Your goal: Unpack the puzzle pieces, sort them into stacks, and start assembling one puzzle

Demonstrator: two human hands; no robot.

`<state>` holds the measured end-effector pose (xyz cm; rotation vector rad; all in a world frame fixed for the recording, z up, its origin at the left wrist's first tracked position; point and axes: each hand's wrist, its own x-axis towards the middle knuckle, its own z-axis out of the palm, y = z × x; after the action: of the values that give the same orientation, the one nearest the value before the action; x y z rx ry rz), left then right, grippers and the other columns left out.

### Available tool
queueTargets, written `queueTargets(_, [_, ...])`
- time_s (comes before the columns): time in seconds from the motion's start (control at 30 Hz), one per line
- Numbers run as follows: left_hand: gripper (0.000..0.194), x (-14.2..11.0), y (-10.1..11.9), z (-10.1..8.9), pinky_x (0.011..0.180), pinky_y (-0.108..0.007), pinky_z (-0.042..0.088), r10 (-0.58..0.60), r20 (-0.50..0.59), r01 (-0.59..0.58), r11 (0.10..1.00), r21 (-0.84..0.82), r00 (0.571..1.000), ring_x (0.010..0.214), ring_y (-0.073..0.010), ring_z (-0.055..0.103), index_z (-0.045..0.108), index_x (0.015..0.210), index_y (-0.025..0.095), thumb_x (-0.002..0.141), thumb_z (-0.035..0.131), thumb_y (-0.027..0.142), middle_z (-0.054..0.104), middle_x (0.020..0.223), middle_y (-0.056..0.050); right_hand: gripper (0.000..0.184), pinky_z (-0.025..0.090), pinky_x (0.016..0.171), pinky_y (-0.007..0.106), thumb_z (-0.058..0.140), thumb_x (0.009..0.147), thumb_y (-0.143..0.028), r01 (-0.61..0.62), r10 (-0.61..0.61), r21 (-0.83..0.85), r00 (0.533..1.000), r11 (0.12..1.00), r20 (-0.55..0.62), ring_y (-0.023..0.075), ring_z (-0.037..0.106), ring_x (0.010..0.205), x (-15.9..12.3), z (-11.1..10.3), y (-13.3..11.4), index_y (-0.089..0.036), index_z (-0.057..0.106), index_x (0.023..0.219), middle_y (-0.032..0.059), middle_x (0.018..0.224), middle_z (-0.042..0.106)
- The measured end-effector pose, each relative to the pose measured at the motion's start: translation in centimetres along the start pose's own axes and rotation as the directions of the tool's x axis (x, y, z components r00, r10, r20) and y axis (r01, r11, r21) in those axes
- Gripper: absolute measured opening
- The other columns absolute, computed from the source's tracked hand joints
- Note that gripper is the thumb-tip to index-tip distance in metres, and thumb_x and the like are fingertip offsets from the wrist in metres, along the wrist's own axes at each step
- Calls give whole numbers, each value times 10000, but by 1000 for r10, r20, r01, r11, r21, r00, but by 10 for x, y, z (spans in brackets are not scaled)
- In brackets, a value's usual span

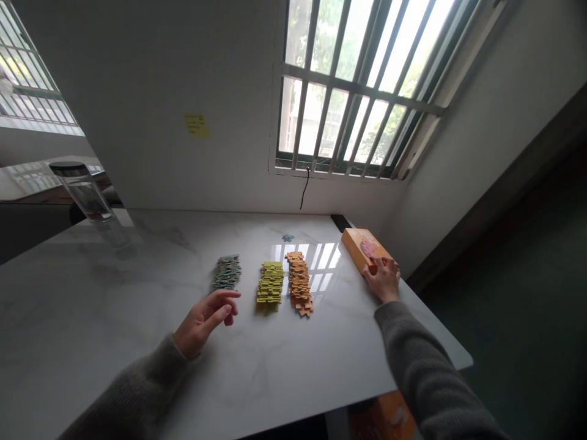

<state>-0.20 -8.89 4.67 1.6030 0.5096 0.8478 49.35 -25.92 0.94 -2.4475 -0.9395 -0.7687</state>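
My left hand (207, 319) hovers over the table just in front of a row of dark green-grey jigsaw puzzle pieces (226, 272). Its fingers are loosely bent and apart, with nothing in them. To the right of that hand lie a row of yellow puzzle pieces (270, 284) and a row of orange puzzle pieces (299, 282), the pieces overlapping. At the table's right side my right hand (384, 278) grips the near end of an orange box (362, 249) with a pink picture on top. Farther back are a few bluish puzzle pieces (288, 238).
Behind the box lies a black phone-like object (340, 222). A clear bottle (87, 194) with a dark lid stands at the far left of the white marbled table (183, 244). A barred window and a wall with a yellow note (197, 125) rise behind. Something orange (389, 415) shows below the front edge.
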Motion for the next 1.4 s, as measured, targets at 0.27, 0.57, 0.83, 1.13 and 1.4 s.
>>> queueTargets(0.27, [321, 4, -9, -11, 671, -309, 538, 13, 105, -21, 998, 67, 994, 687, -170, 618, 656, 1139, 172, 920, 605, 400, 656, 833, -60, 413, 378, 996, 508, 505, 883, -450, -18, 19, 36, 1000, 999, -14, 307, 453, 1171, 8, 16, 10, -242, 596, 1228, 116, 1284, 457])
queueTargets(0.57, [284, 13, -13, -11, 722, -315, 531, 105, -23, -93, 946, 311, 994, 761, -183, 642, 662, 1060, 163, 933, 545, 388, 666, 825, -52, 361, 234, 1129, 587, 484, 899, -336, 125, -98, 115, 972, 985, -215, 343, 447, 1260, -4, 0, -29, -168, 579, 1204, 170, 1292, 532])
queueTargets(0.83, [299, 54, -19, -38, 920, -417, 505, 395, -188, -113, 625, 772, 899, 1005, -253, 597, 641, 1116, 168, 891, 492, 298, 633, 1070, -104, 239, 217, 1174, 484, 492, 934, -188, 490, -483, 439, 865, 754, -135, 238, 544, 1144, -63, -43, -172, -221, 625, 1130, 71, 1102, 649])
queueTargets(1.13, [486, 86, -39, -18, 1116, -464, 336, 250, -63, 16, 188, 982, 966, 1337, -303, 421, 563, 1339, 237, 877, 560, 389, 503, 1436, -124, 214, 158, 1196, 517, 561, 944, -316, 475, -574, 536, 818, 697, 22, 257, 528, 1158, -103, -67, -264, -239, 637, 1129, 65, 1114, 667])
queueTargets(1.4, [487, 79, -42, -6, 1169, -497, 256, 220, -22, -8, 137, 991, 975, 1397, -296, 382, 568, 1358, 237, 884, 546, 349, 470, 1491, -139, 219, 120, 1229, 519, 604, 914, -316, 557, -701, 560, 710, 613, 61, 251, 511, 1214, -131, -81, -291, -262, 634, 1124, 55, 1165, 649])
